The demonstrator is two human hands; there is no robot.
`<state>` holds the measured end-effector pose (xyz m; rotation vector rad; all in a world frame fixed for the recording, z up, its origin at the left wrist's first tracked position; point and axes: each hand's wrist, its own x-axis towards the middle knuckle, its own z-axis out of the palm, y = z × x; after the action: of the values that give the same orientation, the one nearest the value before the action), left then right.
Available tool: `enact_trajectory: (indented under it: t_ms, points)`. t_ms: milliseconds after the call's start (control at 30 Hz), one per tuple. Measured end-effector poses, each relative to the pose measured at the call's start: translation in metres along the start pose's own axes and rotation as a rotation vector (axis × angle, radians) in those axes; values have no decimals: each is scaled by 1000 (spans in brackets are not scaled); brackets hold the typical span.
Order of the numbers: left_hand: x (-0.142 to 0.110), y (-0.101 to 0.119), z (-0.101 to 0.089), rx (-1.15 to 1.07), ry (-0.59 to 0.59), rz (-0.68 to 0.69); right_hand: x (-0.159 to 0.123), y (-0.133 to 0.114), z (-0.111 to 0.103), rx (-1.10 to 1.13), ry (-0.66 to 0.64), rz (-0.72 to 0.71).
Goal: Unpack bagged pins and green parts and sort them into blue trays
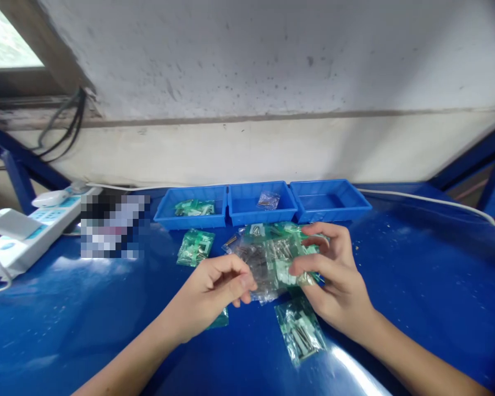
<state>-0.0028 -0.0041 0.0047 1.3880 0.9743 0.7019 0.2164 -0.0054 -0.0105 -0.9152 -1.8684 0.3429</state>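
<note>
Small plastic bags of metal screws lie heaped in the middle, with a clear bag point(258, 269) at the heap's left side. My left hand point(216, 294) is closed, thumb against curled fingers, beside that clear bag; whatever it may hold is hidden. At the heap's right side, my right hand point(334, 280) has its thumb and index finger closed on a green-marked bag of screws point(284, 261), with its other fingers raised. Below it, another green bag of screws point(301, 333) lies on the table. Partly covered by my left hand is one more green bag point(220, 319).
Three blue bins stand along the back: the left bin point(190, 221) holds green bags, the middle bin point(264, 215) a small clear bag, the right bin point(330, 212) shows a bare floor. A green bag point(196, 247) lies before them. A white power strip point(37, 231) sits left.
</note>
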Motion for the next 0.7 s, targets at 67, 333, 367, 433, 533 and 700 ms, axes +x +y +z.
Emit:
enact_trajectory:
  t_ms: [67, 333, 367, 433, 533, 700]
  points:
    - [-2, 0, 3, -133, -39, 34, -1, -2, 0, 28, -30, -52]
    - [-2, 0, 5, 143, 70, 64, -2, -16, 7, 86, -255, 1]
    - [-2, 0, 5, 231, 117, 118, -2, -15, 8, 121, -292, 55]
    - [-3, 0, 4, 401, 179, 265, -1, -14, 9, 234, -292, 175]
    - [-5, 0, 7, 532, 141, 420, 0, -13, 13, 419, -176, 384]
    - [-4, 2, 9, 389, 66, 298, 5, -16, 12, 480, -123, 538]
